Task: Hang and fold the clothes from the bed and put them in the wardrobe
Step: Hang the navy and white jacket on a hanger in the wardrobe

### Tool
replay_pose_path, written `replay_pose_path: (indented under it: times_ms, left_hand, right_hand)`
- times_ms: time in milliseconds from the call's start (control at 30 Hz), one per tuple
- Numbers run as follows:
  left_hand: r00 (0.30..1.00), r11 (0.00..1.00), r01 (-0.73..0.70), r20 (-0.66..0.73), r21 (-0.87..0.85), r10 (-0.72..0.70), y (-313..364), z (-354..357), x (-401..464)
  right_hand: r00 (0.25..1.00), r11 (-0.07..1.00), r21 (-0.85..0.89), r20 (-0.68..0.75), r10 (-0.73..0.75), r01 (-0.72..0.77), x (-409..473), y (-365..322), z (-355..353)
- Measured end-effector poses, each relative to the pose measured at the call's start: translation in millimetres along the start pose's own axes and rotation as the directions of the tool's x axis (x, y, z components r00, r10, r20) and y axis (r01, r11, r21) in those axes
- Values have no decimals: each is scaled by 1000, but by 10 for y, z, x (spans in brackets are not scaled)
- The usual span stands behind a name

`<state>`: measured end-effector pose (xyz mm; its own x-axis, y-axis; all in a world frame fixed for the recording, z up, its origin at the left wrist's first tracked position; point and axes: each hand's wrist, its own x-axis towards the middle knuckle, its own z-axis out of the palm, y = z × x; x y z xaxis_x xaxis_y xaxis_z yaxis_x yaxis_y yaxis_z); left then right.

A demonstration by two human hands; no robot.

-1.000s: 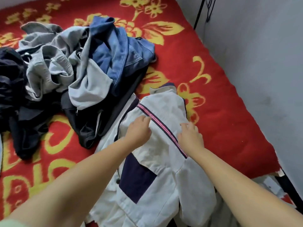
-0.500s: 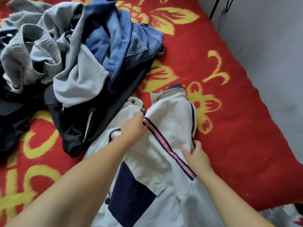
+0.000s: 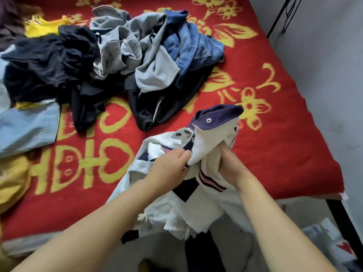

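Head view — contents as seen from above your arms.

White jacket: navy collar with a metal snap, navy panel and striped trim. It lies at the near edge of the bed, its top bunched up off the blanket, its lower part hanging over the edge toward the floor.

Your left hand: fingers curled, pinching the jacket's cloth just below the collar. Your right hand: closed round a fold of the same jacket, the fingertips hidden inside the fabric. The two hands sit near each other, the raised collar between and above them.

Bed cover: red blanket with yellow flower and heart patterns.

Clothes pile, beyond the jacket and apart from it, made up of:
- blue denim garment, on the right side of the heap;
- grey garments, crumpled in the middle;
- black garment, nearest the jacket;
- dark navy clothing, on the left of the heap.

Left edge: a light blue garment laid flat, a yellow garment in front of it — a second yellow piece shows at the far side.

Right: a grey wall runs alongside the bed.
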<state>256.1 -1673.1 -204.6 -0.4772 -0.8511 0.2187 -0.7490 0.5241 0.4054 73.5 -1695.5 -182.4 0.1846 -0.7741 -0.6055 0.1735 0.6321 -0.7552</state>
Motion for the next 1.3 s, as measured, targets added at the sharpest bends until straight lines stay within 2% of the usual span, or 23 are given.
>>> replay_pose_path:
  times_ms: [67,200,233,267,300,333,367,400,433,500,600,667,733,800,867,933,1000,1067,1100,1133,1200,1267,1300]
  left_hand:
    - [996,997,-82,-23,16,82,210,-205,-219]
    - [984,984,-178,24,-33,178,752,-645,-1053]
    - [989,989,-123,70,-88,129,867,-816,-1297]
    - [989,977,21,149,-212,11,956,-1007,-1513]
    - [969,896,204,213,-394,-127,1003,-1177,-1654]
    - [946,750,325,186,-577,-266,1026,-1361,-1815]
    - [904,618,363,102,-697,-416,1007,-1545,-1968]
    - [846,563,363,9,-742,-534,974,-1701,-2057]
    - [789,578,394,-59,-715,-611,933,-1819,-2114]
    - [707,623,542,-94,-564,-701,883,-2000,-2182]
    - [646,567,736,131,-370,-752,855,-1986,-2290]
    - [594,439,783,318,-441,-739,943,-1937,-2517]
    - [553,286,789,426,-543,-716,1087,-1920,-2794]
    - [513,185,776,431,-603,-743,1218,-1934,-3100]
    - [460,100,759,422,-644,-781,1334,-1972,-3339]
    - [484,134,769,431,-625,-762,1555,-2074,-3558]
    - [442,92,786,451,-612,-775,1796,-2089,-3739]
    - [392,-85,659,438,-747,-809,1947,-2003,-4080]
    - [351,-196,548,436,-813,-828,1976,-1940,-4342]
    - [286,-303,440,452,-845,-845,1995,-1908,-4630]
    - [117,-466,216,497,-858,-860,1937,-1877,-5176]
    - [-41,-508,38,507,-860,-861,1912,-1959,-5686]
    - [-76,-490,-3,489,-872,-869,1941,-2025,-5897]
  right_hand:
    - [993,969,244,115,17,-44,-348,15,166]
    - [992,943,312,11,-124,115,-1107,312,582]
    - [985,920,362,28,-170,148,-1330,386,712]
    - [980,896,415,44,-195,159,-1547,433,827]
    - [976,876,453,55,-212,165,-1718,444,893]
    - [962,864,468,90,-257,187,-1954,417,994]
    - [943,862,456,121,-309,223,-2195,389,1109]
    - [919,864,434,171,-356,255,-2405,352,1217]
    - [901,871,407,207,-381,275,-2611,335,1307]
    - [879,875,382,248,-408,299,-2931,300,1463]
    - [860,889,349,309,-407,295,-3258,250,1616]
    - [840,913,305,387,-380,272,-3449,249,1712]
    - [837,944,241,447,-314,225,-3611,271,1801]
    - [792,967,147,555,-253,206,-3772,329,1889]
    - [704,976,18,690,-169,217,-3946,442,1986]
    - [612,969,-80,787,-82,232,-4094,653,2078]
    - [548,969,-131,837,-6,210,-4203,869,2192]
    - [485,966,-168,873,54,196,-4333,1027,2359]
    - [464,965,-189,882,87,179,-4395,1103,2457]
    - [478,961,-222,870,119,164,-4416,1186,2542]
    - [570,932,-313,807,157,185,-4392,1316,2680]
    - [695,827,-488,697,178,278,-4323,1464,2800]
    - [746,741,-587,641,179,326,-4279,1546,2855]
